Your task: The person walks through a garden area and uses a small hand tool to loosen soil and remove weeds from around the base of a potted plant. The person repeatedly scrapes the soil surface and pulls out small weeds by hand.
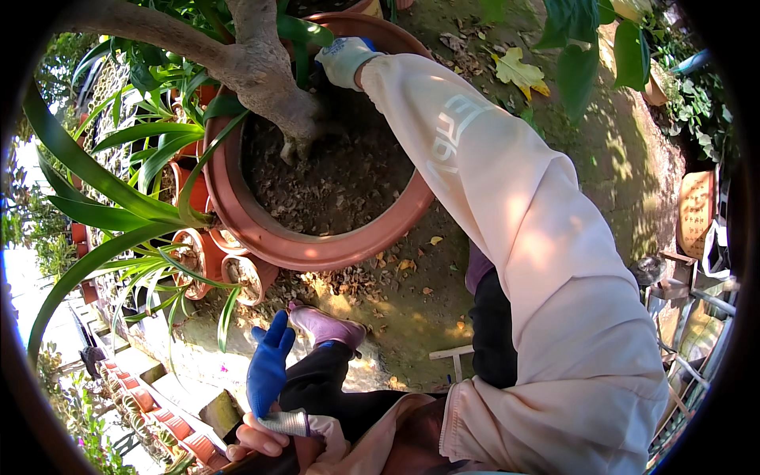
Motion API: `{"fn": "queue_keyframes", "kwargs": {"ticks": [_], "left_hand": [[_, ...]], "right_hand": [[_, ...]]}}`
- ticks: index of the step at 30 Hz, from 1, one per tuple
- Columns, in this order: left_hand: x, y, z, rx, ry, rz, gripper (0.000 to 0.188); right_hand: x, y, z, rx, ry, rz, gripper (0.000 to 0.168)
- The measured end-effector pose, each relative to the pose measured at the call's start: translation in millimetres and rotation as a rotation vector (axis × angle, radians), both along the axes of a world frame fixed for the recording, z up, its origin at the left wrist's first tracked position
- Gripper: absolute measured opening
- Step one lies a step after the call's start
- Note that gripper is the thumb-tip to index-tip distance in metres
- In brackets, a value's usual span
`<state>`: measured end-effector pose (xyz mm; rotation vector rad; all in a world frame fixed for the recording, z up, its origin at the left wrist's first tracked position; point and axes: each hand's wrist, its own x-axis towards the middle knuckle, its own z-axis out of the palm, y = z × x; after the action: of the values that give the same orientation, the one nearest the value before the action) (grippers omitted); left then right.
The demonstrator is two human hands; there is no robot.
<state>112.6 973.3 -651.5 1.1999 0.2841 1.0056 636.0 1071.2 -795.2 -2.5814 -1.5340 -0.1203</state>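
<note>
My right hand (346, 61), in a white-backed glove with blue showing at its edge, reaches to the far inner side of a large terracotta-coloured pot (314, 252). Its fingertips are hidden, so I cannot tell what they hold. Beside it a thick tree trunk (279, 89) rises from dark soil (332, 190) strewn with dry leaves. At lower left, a blue glove (267, 374) with spread fingers marks my left hand (270, 371), well apart from the pot. Bare fingers (261, 436) show against its pale knitted cuff (286, 423); whose they are, and whether the glove is fully worn, is unclear.
Smaller potted plants (193, 255) with long strap leaves crowd the pot's left side. Green leaves (579, 71) hang at upper right. A yellow leaf (519, 71) lies on the ground. Metal frames (694, 297) stand at right, and rows of small pots (178, 424) at lower left.
</note>
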Motion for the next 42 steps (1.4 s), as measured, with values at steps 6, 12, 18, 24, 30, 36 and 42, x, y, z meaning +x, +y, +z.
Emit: {"fn": "queue_keyframes", "kwargs": {"ticks": [6, 12, 18, 24, 30, 36, 42], "left_hand": [[4, -3, -4, -0.009, 0.009, 0.004, 0.038], [7, -5, -6, -0.019, 0.016, -0.001, 0.040], [7, -5, -8, -0.024, 0.020, -0.012, 0.042], [5, -7, -10, -0.027, 0.010, -0.025, 0.044], [-1, -9, -9, -0.031, 0.003, -0.031, 0.046], [-13, -12, -10, -0.047, -0.040, -0.050, 0.047], [-19, -21, -6, -0.066, -0.047, -0.050, 0.049]], "right_hand": [[-1, -11, 11, -0.147, 0.095, 0.050, 0.023], [-6, -6, 0, -0.150, 0.092, 0.081, 0.023], [-7, -2, -6, -0.130, 0.062, 0.060, 0.022], [-4, -13, 0, -0.059, 0.083, 0.048, 0.020], [-2, -58, 28, 0.085, 0.151, 0.026, 0.015], [-8, -181, 84, 0.349, 0.179, 0.093, 0.028], [1, -262, 42, 0.518, 0.235, -0.110, 0.034]]}}
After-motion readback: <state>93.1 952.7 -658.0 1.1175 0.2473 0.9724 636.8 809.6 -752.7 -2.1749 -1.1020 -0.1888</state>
